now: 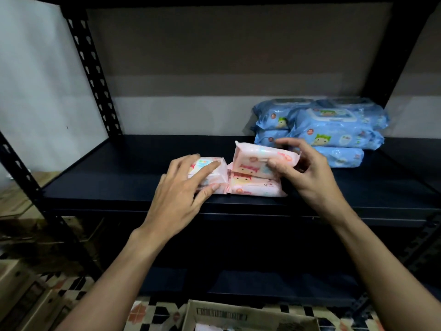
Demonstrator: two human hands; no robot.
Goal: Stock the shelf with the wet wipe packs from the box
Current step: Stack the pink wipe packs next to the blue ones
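On the dark shelf board (119,180), near its front edge, lie small pink wet wipe packs. My left hand (181,189) rests on the left pink pack (210,170), fingers spread over its top and thumb at its front. My right hand (303,170) holds a tilted pink pack (253,161) by its right end, above another pink pack (255,187) lying flat. A stack of larger blue wet wipe packs (329,132) stands behind on the right. The cardboard box (238,314) shows at the bottom edge, its inside mostly out of view.
Black perforated uprights (90,68) frame the shelf on the left, and a grey wall is behind. The shelf's left half is bare board. A lower shelf (262,283) lies in shadow. More cardboard (16,204) sits at the left above a patterned floor (66,290).
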